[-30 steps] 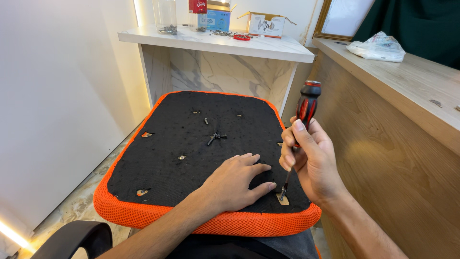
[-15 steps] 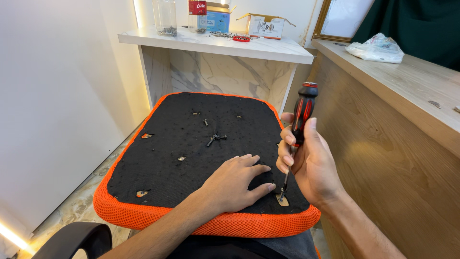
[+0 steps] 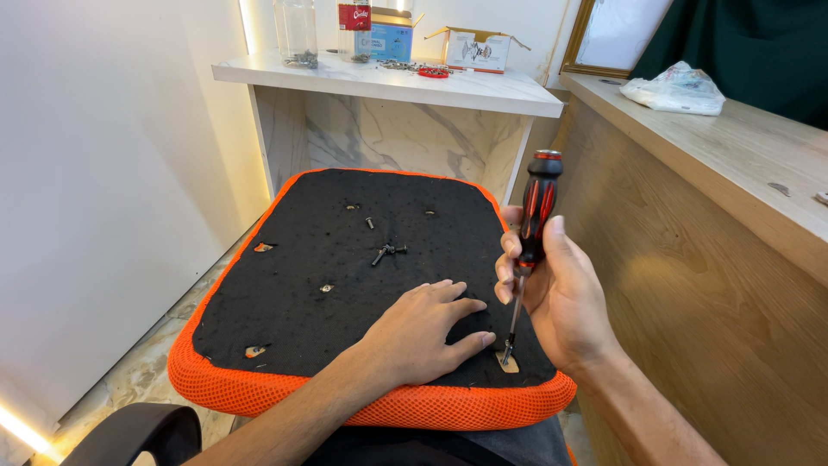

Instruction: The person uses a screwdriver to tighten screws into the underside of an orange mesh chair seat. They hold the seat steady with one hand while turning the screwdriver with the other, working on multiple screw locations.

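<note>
My left hand (image 3: pixel 423 332) lies flat and open on the black underside of the seat (image 3: pixel 345 259), palm down, fingers spread toward 2 o'clock; it grips nothing and only presses the seat steady. Its fingertips end just beside the screw hole (image 3: pixel 507 362) at the seat's 5 o'clock corner.

Right of it, the screwdriver (image 3: pixel 528 250) stands nearly upright with its tip in that hole. My right hand (image 3: pixel 556 293) is closed around the lower part of the red-and-black handle, fingers wrapped, thumb up the side.

Over the last second the handle has come a little more upright and my fingers have shifted on it, while the tip stayed in the same hole and the left hand did not move. I read that as a turn in progress on this one fastener, not a move to a new one.

The tool's long axis runs from the tip at 6 o'clock up to the cap at about 12, leaning slightly toward 1. The point faces down into the seat.

Loose screws (image 3: pixel 388 252) lie near the seat's middle, well apart from both hands.
</note>
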